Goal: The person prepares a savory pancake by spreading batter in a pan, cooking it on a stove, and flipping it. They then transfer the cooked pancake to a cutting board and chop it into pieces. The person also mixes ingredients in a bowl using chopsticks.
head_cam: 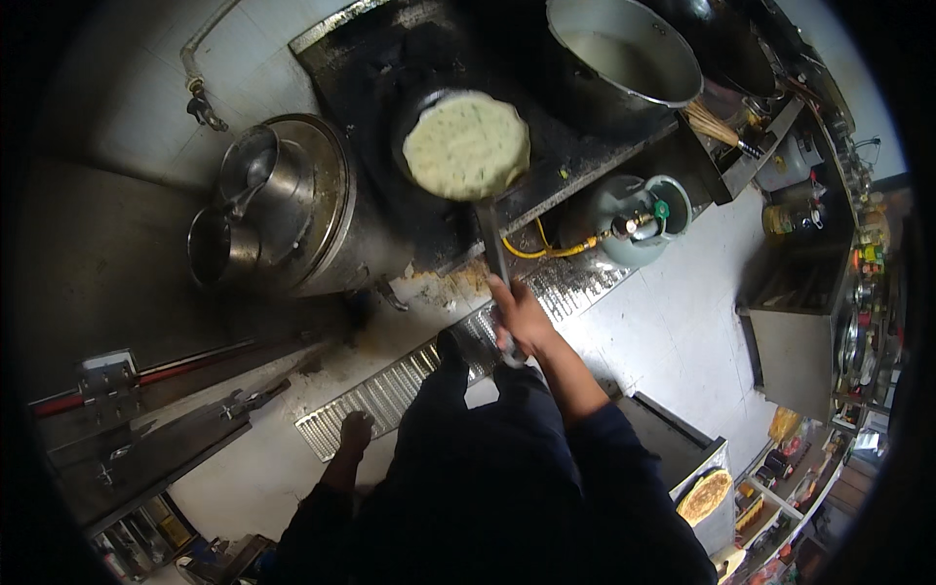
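Note:
My right hand (523, 318) grips the long handle (491, 238) of a frying pan over the black stove top (439, 238). A pale round pancake (468, 146) flecked with green covers most of the pan, so little of the pan's inside shows. Its edge is wavy, and its upper face looks unbrowned. Down at my left side hangs my left hand (356, 430), with its fingers curled and nothing visible in them. It is away from the stove, above the floor.
A large metal pot (629, 51) with cloudy liquid stands on the stove. Left of it are steel pots (223, 245) on a big lidded vessel (333, 212). A gas cylinder (629, 241) with a yellow hose stands below. A browned pancake (704, 497) lies on the right-hand counter.

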`<move>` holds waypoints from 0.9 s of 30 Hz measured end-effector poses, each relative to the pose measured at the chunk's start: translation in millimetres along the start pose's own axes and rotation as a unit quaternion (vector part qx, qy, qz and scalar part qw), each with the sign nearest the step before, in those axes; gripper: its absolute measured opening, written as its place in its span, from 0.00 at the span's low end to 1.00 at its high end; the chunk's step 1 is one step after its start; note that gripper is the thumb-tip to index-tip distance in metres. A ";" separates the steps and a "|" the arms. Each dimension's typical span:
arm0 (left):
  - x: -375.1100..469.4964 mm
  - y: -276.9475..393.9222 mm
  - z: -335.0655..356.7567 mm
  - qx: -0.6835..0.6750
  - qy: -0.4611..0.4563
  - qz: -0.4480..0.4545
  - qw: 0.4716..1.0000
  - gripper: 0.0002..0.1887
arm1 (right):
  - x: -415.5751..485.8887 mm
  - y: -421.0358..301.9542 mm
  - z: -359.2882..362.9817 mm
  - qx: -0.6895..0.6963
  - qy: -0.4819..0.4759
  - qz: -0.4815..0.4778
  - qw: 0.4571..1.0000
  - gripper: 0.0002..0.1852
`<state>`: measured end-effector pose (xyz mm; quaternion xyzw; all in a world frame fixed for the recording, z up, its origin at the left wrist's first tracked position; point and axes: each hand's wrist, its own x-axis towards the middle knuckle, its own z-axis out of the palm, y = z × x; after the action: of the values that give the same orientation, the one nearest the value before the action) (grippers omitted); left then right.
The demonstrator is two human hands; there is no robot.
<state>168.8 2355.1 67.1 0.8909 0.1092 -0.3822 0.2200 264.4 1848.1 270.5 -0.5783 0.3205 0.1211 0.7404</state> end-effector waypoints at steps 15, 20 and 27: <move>-7.8 29.2 -33.7 0.162 -0.072 0.094 0.980 0.19 | -14.8 -9.1 -24.0 -0.010 -0.014 0.115 0.993 0.27; -11.7 28.6 -37.9 0.023 -0.035 0.001 0.999 0.23 | 5.0 -13.1 -25.0 -0.085 0.035 0.031 0.995 0.30; -15.5 55.5 -48.9 -0.110 0.000 -0.038 0.993 0.22 | -8.4 -0.8 -46.6 -0.094 0.019 0.126 0.987 0.35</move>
<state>209.3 2329.1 125.4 0.8566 0.1841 -0.3760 0.3016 242.8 1806.0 270.4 -0.6024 0.3917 0.2317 0.6557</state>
